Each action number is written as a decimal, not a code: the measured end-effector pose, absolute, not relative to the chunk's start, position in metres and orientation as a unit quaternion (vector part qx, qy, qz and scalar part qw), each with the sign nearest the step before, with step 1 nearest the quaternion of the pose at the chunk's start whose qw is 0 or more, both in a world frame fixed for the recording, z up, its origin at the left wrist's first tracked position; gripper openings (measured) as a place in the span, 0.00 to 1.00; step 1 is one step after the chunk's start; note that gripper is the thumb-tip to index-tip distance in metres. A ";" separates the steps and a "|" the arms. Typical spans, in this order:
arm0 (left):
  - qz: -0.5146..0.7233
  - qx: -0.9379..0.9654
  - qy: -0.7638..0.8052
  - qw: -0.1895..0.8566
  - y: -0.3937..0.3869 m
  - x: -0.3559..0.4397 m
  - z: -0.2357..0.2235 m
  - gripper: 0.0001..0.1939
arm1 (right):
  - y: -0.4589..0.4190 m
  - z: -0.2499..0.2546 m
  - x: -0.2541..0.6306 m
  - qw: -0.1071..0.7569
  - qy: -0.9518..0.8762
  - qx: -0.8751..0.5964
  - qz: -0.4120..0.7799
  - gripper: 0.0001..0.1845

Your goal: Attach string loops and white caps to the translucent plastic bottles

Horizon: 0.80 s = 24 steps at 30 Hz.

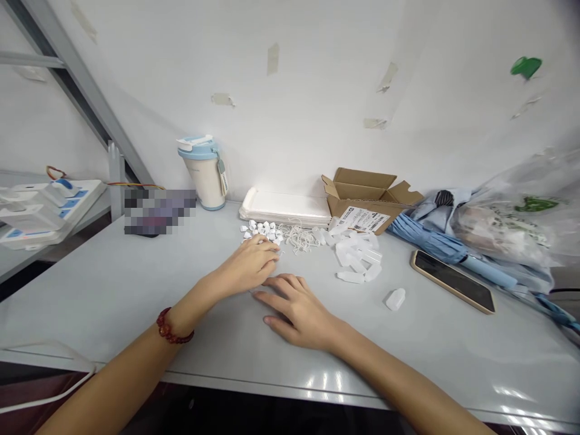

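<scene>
Right hand [302, 311] and left hand [247, 266] working before a heap of caps [266, 229]

Nearest, the right hand is facing palm down over the table [136, 278], fingers loosely spreading; whether it is pinching anything, one cannot tell. Beyond it, the left hand is bending its fingers at the heap's near edge; its grip, too, one cannot tell. The caps are lying on the table, cords [302, 239] and translucent pieces [350, 254] lying to their right; behind, a cup [203, 178], a stack [287, 208] and a box [369, 206] are standing along the wall [317, 78]
</scene>
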<state>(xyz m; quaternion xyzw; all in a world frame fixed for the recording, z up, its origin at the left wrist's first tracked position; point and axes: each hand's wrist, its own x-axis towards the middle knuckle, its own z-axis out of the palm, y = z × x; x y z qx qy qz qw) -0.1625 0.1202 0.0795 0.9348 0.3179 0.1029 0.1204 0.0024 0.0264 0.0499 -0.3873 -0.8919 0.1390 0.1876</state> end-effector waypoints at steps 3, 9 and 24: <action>0.123 0.920 0.358 0.105 0.119 -0.164 0.082 0.19 | 0.026 0.049 0.002 0.190 -0.892 -0.387 0.135 0.22; 0.120 0.891 0.428 0.092 0.121 -0.169 0.083 0.20 | 0.027 0.049 0.003 0.190 -0.893 -0.386 0.130 0.21; 0.266 0.819 0.439 0.257 0.123 -0.170 0.090 0.21 | 0.027 0.049 0.004 0.203 -0.891 -0.376 0.154 0.22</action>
